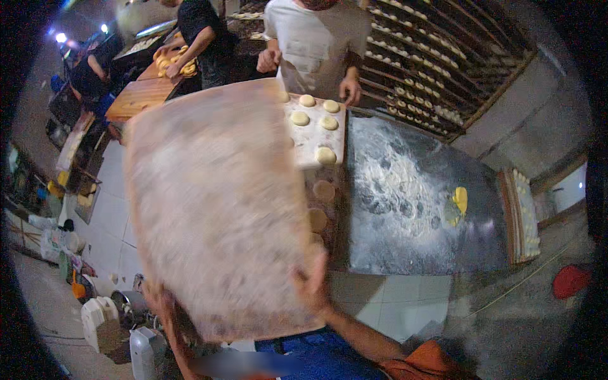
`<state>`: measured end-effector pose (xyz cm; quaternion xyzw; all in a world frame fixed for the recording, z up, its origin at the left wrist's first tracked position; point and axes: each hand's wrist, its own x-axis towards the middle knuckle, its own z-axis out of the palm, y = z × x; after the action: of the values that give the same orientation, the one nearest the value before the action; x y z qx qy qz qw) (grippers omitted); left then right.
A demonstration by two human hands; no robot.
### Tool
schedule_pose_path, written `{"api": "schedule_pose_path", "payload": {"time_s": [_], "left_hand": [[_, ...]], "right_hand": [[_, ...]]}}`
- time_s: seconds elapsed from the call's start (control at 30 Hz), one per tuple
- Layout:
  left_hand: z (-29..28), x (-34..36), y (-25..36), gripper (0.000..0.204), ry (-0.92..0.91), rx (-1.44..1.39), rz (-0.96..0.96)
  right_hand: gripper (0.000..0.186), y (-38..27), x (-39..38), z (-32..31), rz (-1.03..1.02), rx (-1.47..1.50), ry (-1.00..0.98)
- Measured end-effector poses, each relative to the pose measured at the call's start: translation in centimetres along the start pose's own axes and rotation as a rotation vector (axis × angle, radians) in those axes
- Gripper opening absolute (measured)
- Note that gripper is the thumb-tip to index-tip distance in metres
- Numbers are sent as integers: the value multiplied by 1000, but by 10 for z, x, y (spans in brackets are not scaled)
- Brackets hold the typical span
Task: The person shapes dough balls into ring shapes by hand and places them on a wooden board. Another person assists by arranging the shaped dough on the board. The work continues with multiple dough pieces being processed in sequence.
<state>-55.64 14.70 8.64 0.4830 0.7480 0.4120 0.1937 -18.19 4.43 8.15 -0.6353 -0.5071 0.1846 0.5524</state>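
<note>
Tilted up before me is a large, flour-dusted board (209, 196), smeared by motion, which I hold by its two sides. My left hand (158, 294) grips its lower left edge, and my right hand (311, 282) grips the right edge near the bottom. Partly hidden behind it is a pale board (310, 142) bearing several flattened dough rounds (326, 154), with more rounds on a darker surface below. To their right, a dark worktop (411, 247) is streaked with flour and holds a yellow object (460, 201).
A person in a white shirt (313, 47) stands opposite; people in dark clothes (202, 38) work at a wooden table (133, 101). Racks of dough pieces (418, 82) stand behind. Jerrycans (100, 323) sit at lower left, stacked trays (519, 218) at right.
</note>
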Motion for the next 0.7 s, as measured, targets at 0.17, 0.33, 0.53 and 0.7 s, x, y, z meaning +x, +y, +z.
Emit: {"api": "schedule_pose_path", "payload": {"time_s": [0.17, 0.33, 0.53, 0.7], "left_hand": [[-72, -178, -142, 45, 60, 74, -252], [-47, -334, -187, 48, -259, 31, -552], [-59, -432, -196, 52, -496, -40, -751], [-61, -455, -207, 57, -622, -150, -706]], "right_hand": [[55, 15, -126, 32, 316, 235, -570], [43, 73, -226, 53, 423, 535, -546], [23, 178, -258, -34, 76, 48, -776], [24, 184, -253, -119, 717, -66, -230]]}}
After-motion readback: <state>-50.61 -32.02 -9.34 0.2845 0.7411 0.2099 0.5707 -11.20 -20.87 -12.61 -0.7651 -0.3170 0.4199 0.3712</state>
